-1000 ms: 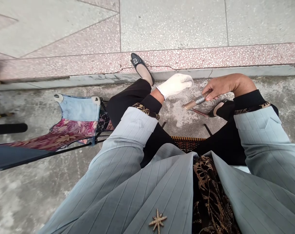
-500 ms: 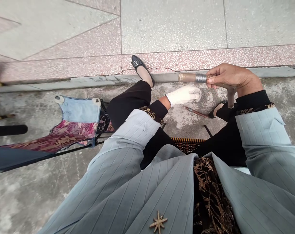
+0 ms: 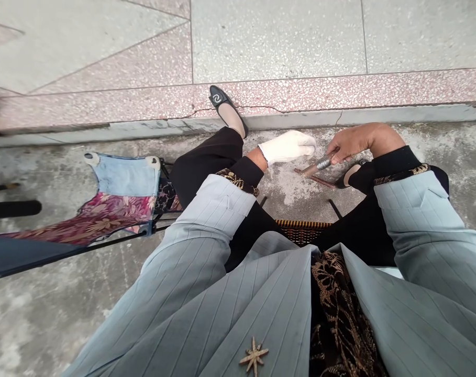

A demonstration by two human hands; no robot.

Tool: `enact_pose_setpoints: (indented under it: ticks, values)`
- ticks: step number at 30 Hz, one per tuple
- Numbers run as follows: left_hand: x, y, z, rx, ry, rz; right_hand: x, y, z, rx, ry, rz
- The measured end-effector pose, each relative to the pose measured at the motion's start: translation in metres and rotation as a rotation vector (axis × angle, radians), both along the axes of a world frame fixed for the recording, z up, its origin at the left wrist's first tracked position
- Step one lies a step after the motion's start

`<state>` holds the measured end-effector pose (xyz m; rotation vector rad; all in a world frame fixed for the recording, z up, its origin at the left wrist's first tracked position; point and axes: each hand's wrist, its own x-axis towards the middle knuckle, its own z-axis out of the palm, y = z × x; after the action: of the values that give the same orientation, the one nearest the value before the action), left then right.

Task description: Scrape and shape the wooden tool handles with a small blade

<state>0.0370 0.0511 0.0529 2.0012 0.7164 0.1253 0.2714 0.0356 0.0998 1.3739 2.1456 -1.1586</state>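
Observation:
My right hand [image 3: 357, 140] is closed around a short brown tool with a silver band [image 3: 319, 164], its tip pointing down at the concrete ground [image 3: 285, 188]. My left hand [image 3: 288, 146] wears a white glove and rests curled low over the ground, just left of the tool's tip; whether it holds anything is hidden. A thin reddish rod [image 3: 318, 179] lies on the concrete under the tool. I sit with both legs in black trousers stretched forward, a black flat shoe [image 3: 227, 107] on my left foot.
A folding stool with a blue and floral cloth seat [image 3: 115, 201] stands at my left. A raised pink terrazzo kerb [image 3: 143, 104] runs across in front. A woven seat edge [image 3: 302, 228] shows between my knees.
My right hand, raised with the tool half a second ago, has come back down to the ground. The gloved left hand shifted slightly up and left.

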Motion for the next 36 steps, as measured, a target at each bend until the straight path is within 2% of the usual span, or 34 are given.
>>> enact_pose_setpoints:
  ticks: [1,4,7,12,19,23,25,29,33,36]
  values:
    - [-0.001,0.001,0.001,-0.012,-0.015,0.013,-0.001,-0.001,0.004,-0.12,0.008,0.076]
    - [0.001,0.0,0.001,-0.082,-0.073,0.063,-0.002,-0.002,0.018,-0.209,0.106,0.089]
    - [0.004,-0.005,-0.006,-0.178,-0.135,0.093,-0.001,-0.002,0.029,-0.154,0.15,-0.018]
    - [0.006,-0.014,-0.014,-0.451,-0.174,0.104,0.0,-0.005,0.035,0.0,0.155,-0.236]
    - [0.004,-0.014,-0.005,-0.509,-0.201,0.105,-0.009,-0.005,0.035,0.067,0.29,-0.443]
    - [0.004,-0.015,-0.007,-0.621,-0.222,0.111,-0.013,-0.002,0.029,0.165,0.311,-0.536]
    - [0.004,-0.015,-0.009,-0.675,-0.259,0.101,-0.013,0.003,0.024,0.264,0.239,-0.556]
    - [0.002,-0.017,-0.01,-0.698,-0.27,0.079,-0.011,0.013,0.016,0.46,-0.081,-0.513]
    - [-0.005,-0.014,0.002,-0.67,-0.183,0.039,-0.009,0.018,0.011,0.496,-0.281,-0.422]
    - [-0.013,-0.009,0.017,-0.57,-0.193,0.07,-0.008,0.017,0.01,0.438,-0.35,-0.34]
